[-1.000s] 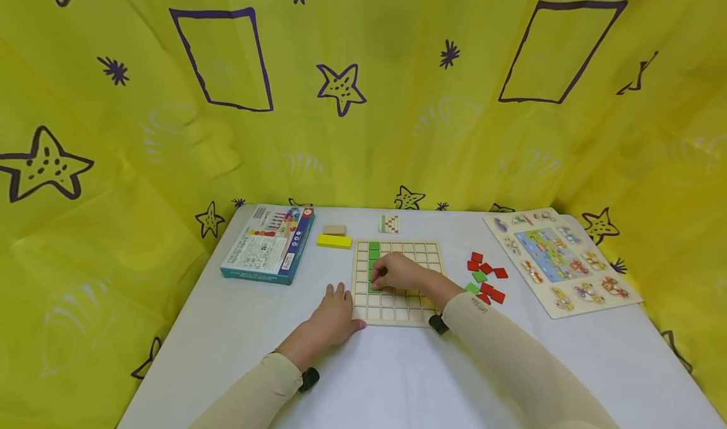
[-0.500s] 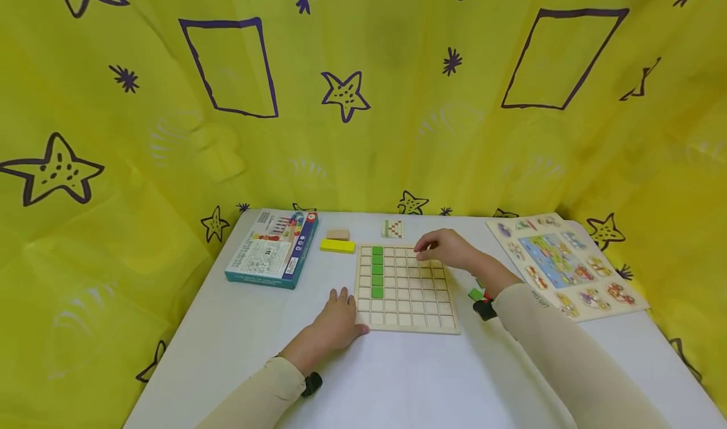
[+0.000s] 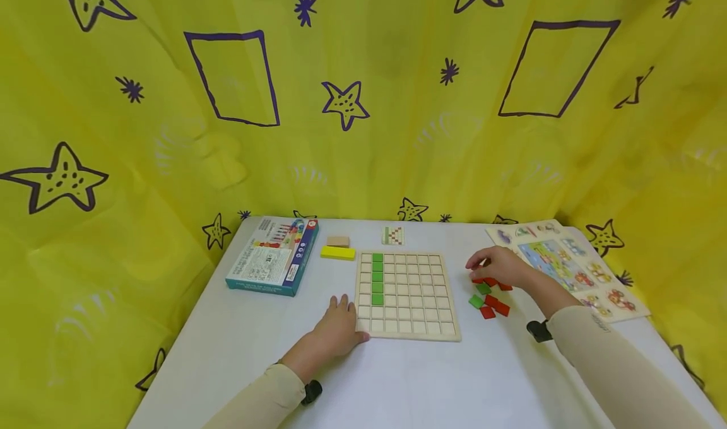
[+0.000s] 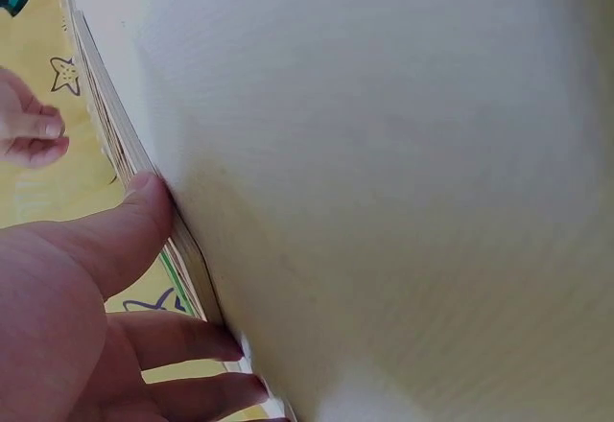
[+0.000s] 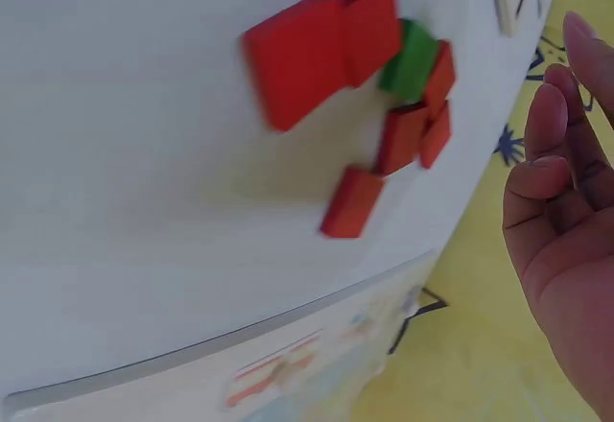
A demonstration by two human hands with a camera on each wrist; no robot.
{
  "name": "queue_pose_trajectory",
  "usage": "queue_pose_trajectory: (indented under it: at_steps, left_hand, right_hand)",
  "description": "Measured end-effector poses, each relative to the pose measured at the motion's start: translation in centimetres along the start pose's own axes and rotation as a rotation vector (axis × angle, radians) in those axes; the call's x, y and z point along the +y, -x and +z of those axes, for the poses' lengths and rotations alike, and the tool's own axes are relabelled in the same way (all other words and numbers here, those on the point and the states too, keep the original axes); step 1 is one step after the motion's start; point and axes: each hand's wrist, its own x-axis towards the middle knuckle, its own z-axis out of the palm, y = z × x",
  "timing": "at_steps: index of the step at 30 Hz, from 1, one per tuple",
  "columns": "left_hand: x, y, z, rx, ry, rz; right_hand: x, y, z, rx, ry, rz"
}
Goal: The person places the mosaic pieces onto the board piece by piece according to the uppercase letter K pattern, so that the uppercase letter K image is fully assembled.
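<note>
A right hand [image 3: 500, 267] hangs just over loose red tiles [image 3: 497, 305] and green tiles [image 3: 476, 301] at right of centre in the head view, its fingers loosely bent and, as far as we can see, holding nothing; the left hand [image 3: 336, 327], lower centre-left, rests nearly straight fingers against the edge of the grid board [image 3: 418, 302]. We judge the tiles light, stiff and sturdy, with smooth faces that may slide on the surface [image 3: 397, 378]; we would pinch one by opposite side edges, where their thickness offers purchase.
</note>
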Motion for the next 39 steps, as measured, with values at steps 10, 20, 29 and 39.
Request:
queue_pose_trajectory:
  at_steps: [10,20,29,39]
  left_hand:
    - [0.2,0.5,0.6,0.008,-0.025,0.020]
    - [0.1,0.3,0.7,0.012,-0.041,0.030]
    - [0.0,0.1,0.3,0.007,-0.041,0.028]
    - [-0.1,-0.2,0.3,-0.001,-0.013,0.003]
  right_hand:
    - [3.5,2.2,1.1,0.007,0.009,0.035]
    - [4.7,2.4,1.5,0.009,0.084,-0.019]
    - [3.8,2.4,1.1,-0.033,0.092,-0.008]
    - [3.7,1.6,1.1,-0.063,0.125,-0.042]
